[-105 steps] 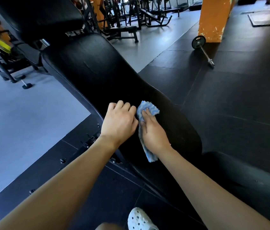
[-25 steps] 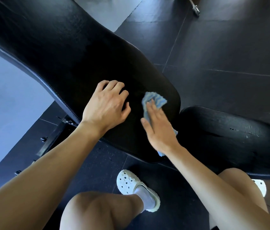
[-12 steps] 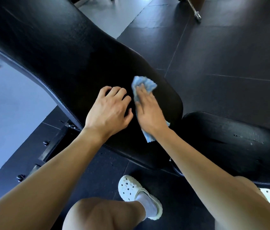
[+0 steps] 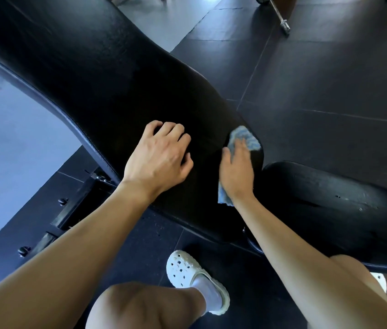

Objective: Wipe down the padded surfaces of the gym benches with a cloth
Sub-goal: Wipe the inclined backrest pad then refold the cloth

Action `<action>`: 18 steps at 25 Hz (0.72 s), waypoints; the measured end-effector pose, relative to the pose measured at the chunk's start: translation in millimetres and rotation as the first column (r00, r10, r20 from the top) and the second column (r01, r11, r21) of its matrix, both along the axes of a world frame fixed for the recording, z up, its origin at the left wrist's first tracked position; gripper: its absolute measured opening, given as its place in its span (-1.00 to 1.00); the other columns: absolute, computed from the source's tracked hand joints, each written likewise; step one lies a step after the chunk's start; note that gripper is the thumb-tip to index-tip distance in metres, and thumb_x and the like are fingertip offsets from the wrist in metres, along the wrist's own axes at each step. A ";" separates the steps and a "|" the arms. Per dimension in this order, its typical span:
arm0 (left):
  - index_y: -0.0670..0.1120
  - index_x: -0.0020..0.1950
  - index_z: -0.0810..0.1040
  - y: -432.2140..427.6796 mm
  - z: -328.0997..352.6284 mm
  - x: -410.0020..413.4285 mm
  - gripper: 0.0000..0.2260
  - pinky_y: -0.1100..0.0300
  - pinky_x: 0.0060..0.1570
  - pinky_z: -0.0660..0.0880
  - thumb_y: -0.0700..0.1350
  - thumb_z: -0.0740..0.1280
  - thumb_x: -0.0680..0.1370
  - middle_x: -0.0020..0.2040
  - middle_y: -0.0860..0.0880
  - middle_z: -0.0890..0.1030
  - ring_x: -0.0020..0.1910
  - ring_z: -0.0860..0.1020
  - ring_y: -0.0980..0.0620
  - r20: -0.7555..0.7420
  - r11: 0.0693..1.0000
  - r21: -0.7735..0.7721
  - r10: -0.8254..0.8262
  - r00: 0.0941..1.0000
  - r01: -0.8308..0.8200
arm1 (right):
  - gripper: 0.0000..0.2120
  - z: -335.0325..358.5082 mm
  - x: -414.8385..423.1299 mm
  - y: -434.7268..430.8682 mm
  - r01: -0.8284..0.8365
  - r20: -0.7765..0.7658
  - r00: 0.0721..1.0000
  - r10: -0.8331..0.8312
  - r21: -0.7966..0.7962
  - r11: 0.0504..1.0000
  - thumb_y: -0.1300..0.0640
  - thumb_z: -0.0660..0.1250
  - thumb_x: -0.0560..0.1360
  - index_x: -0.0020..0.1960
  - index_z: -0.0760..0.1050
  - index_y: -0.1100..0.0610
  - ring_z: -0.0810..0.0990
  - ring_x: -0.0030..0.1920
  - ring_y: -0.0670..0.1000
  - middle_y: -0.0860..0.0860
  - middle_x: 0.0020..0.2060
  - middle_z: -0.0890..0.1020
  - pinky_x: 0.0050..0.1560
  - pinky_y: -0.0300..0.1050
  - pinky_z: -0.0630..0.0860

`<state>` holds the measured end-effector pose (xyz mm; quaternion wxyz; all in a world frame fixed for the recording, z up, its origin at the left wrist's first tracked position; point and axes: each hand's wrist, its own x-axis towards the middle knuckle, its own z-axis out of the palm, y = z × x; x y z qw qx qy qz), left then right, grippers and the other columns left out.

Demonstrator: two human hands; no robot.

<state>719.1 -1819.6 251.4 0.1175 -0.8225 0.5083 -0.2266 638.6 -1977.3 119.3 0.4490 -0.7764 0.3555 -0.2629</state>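
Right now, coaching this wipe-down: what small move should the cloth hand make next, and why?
Probably slide the right hand and its blue cloth across onto the seat pad: the cloth sits at the lower end of the back pad, right beside it.

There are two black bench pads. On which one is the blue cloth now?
The cloth lies on the long back pad, near its lower end, under the right hand. The shorter seat pad beside it bears no cloth.
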 end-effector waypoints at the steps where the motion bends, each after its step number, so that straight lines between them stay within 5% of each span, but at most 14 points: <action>1: -0.06 0.17 0.57 -0.4 -0.1 -0.7 -0.64 -0.05 0.40 0.29 0.10 0.08 0.63 0.22 -0.05 0.56 0.29 0.48 -0.06 -0.002 1.000 -0.004 -0.003 1.000 0.002 | -0.46 8.5 4.5 7.8 -0.055 0.035 0.998 0.057 -0.043 0.998 -0.03 0.07 0.68 0.62 0.17 0.12 0.10 0.61 -0.04 0.03 0.61 0.20 0.60 0.01 0.09; 4: -0.06 0.17 0.57 -0.7 -0.1 -0.7 -0.65 -0.05 0.39 0.29 0.10 0.09 0.63 0.21 -0.05 0.57 0.28 0.49 -0.06 0.003 1.000 -0.022 -0.012 1.000 0.012 | -0.48 12.9 -0.6 18.5 -0.238 0.045 0.964 0.261 -0.290 0.927 -0.01 0.05 0.69 0.62 0.16 0.09 0.10 0.61 -0.05 0.00 0.61 0.20 0.60 -0.03 0.11; 6: -0.06 0.18 0.57 -0.6 -1.5 0.5 -0.64 -0.06 0.39 0.29 0.10 0.09 0.63 0.23 -0.05 0.56 0.30 0.48 -0.06 0.006 1.000 -0.025 -0.018 1.000 0.018 | -0.49 -6.1 -16.4 4.2 -0.252 -0.055 0.965 0.255 -0.450 0.857 0.00 0.03 0.70 0.62 0.17 0.07 0.15 0.60 -0.01 0.00 0.60 0.23 0.58 0.01 0.15; 10: -0.06 0.18 0.57 -0.1 -3.5 2.0 -0.63 -0.05 0.40 0.28 0.10 0.08 0.63 0.24 -0.05 0.56 0.31 0.48 -0.06 0.016 0.999 -0.038 -0.020 1.000 0.021 | -0.49 -37.8 -49.0 -12.5 -0.016 -0.204 0.978 -0.034 -0.240 0.971 -0.03 0.01 0.70 0.63 0.15 0.03 0.17 0.59 0.09 -0.06 0.61 0.19 0.54 0.09 0.23; 12: -0.06 0.18 0.58 0.0 -3.0 1.3 -0.64 -0.05 0.41 0.28 0.10 0.09 0.63 0.24 -0.05 0.56 0.30 0.48 -0.06 0.015 0.998 -0.050 -0.031 0.999 0.032 | -0.50 -35.6 -45.7 -3.8 -0.033 -0.221 0.975 -0.008 -0.185 0.982 0.03 0.00 0.71 0.64 0.13 0.08 0.12 0.61 0.07 -0.02 0.62 0.15 0.58 0.04 0.15; 15: -0.07 0.17 0.58 -0.8 -3.7 0.1 -0.65 -0.05 0.38 0.30 0.09 0.12 0.62 0.22 -0.05 0.57 0.29 0.49 -0.07 0.011 0.997 -0.069 -0.042 0.999 0.043 | -0.52 -19.8 -42.4 16.8 -0.198 -0.175 0.974 0.144 -0.352 0.915 0.08 0.00 0.71 0.62 0.19 0.10 0.19 0.58 0.05 0.00 0.61 0.20 0.58 -0.05 0.16; 18: -0.06 0.18 0.58 -0.9 -0.8 -1.7 -0.66 -0.04 0.38 0.31 0.09 0.12 0.62 0.21 -0.04 0.57 0.28 0.49 -0.06 0.008 0.997 -0.061 -0.049 0.999 0.050 | -0.52 -4.0 -57.5 25.4 -0.262 -0.221 0.960 0.173 -0.484 0.835 0.03 -0.01 0.67 0.55 0.33 0.07 0.42 0.40 0.10 0.00 0.51 0.39 0.40 0.02 0.42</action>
